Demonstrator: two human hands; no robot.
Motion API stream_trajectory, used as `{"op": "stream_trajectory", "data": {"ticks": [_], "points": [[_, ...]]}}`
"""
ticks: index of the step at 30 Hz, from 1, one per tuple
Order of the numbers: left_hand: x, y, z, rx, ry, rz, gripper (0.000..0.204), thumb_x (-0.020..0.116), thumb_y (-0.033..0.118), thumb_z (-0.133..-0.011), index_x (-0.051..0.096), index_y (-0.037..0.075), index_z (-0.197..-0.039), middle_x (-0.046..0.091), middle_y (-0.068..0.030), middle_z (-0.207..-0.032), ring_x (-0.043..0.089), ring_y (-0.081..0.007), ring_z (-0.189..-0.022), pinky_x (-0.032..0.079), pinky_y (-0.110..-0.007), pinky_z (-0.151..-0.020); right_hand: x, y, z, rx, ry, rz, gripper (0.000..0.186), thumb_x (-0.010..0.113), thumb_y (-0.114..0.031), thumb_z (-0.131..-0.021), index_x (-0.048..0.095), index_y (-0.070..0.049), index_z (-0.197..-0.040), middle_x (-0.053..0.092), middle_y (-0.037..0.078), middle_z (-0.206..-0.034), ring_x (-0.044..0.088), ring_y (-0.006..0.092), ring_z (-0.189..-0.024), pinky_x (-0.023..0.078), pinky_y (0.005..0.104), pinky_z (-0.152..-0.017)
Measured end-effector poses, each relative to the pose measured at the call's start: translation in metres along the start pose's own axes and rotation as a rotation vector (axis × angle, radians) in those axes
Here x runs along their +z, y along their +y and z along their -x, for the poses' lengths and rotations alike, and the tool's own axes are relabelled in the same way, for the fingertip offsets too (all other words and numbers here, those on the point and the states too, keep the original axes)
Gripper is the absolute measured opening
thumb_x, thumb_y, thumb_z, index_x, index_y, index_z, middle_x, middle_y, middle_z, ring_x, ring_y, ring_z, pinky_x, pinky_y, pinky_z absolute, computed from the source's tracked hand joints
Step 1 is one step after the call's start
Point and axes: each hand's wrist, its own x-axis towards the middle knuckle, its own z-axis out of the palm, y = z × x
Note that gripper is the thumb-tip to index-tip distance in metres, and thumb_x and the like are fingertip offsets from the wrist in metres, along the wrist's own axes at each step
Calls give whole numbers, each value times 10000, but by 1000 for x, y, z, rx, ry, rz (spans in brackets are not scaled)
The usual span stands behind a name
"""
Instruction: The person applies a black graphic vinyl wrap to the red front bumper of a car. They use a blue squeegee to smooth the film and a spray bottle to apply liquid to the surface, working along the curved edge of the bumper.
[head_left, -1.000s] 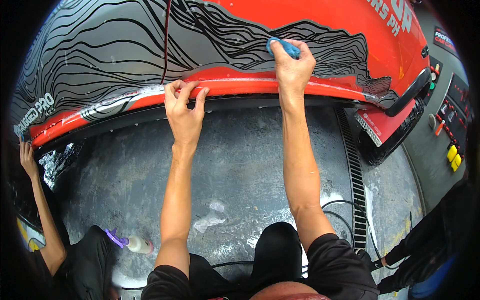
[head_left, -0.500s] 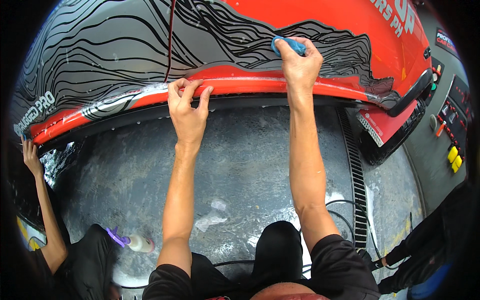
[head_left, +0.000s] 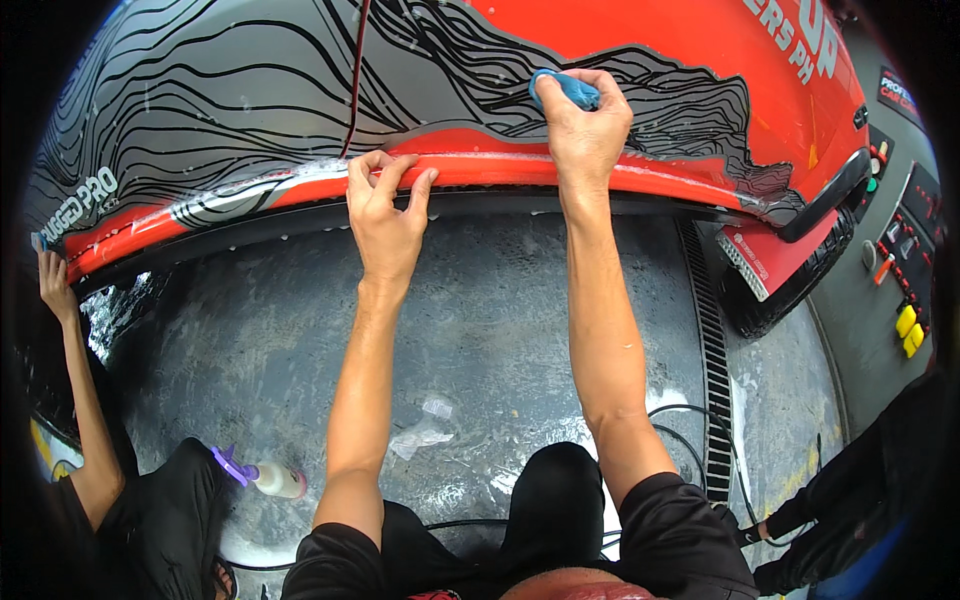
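My right hand (head_left: 590,130) grips a blue wiping pad (head_left: 553,88), perhaps a cloth or clay, against the grey wrap with wavy black lines (head_left: 220,110) on the vehicle's side, just below its red upper panel (head_left: 690,35). To its left, my left hand (head_left: 390,215) rests its bent fingertips on the red lower sill (head_left: 480,170), fingers apart and holding nothing visible. White foam lies in streaks along the sill, and a thin dark red seam runs down the wrapped side above my left hand.
A co-worker's hand (head_left: 55,275) works at the far-left sill. A spray bottle (head_left: 275,480) with a purple trigger, hoses (head_left: 690,410) and a drain grate (head_left: 715,420) are on the floor. The tire (head_left: 800,290), a wall tool board (head_left: 900,230) and another person's dark-clothed legs (head_left: 840,500) are at right.
My right hand and pad have shifted slightly right, then back left and up along the wrap. My left hand has moved a little right along the sill. The co-worker's hand has risen.
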Motion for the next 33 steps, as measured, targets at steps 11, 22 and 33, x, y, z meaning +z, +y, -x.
{"op": "stream_trajectory", "data": {"ticks": [11, 22, 33], "points": [[-1, 0, -1, 5, 0, 10, 290, 900, 109, -842, 786, 45, -1100, 587, -93, -1065, 613, -237, -941, 532, -361, -733, 41, -30, 28, -145, -68, -41, 207, 828, -139, -867, 685, 8, -899, 658, 37, -701, 613, 91, -645, 495, 293, -578], [-9, 2, -1, -61, -70, 51, 286, 874, 126, -851, 768, 49, -1106, 611, -108, -1097, 619, -277, -931, 525, -419, -852, 28, -20, 26, -76, -11, -60, 190, 816, -117, -896, 676, 7, -928, 661, 27, -729, 601, 98, -636, 503, 293, -579], [-11, 3, -4, -31, -80, 37, 281, 860, 67, -872, 778, 40, -1140, 601, -104, -1089, 621, -239, -938, 556, -348, -731, 49, -34, 38, -119, -30, 10, 196, 813, -136, -931, 679, 3, -964, 675, 34, -760, 619, 107, -654, 526, 306, -609]]}}
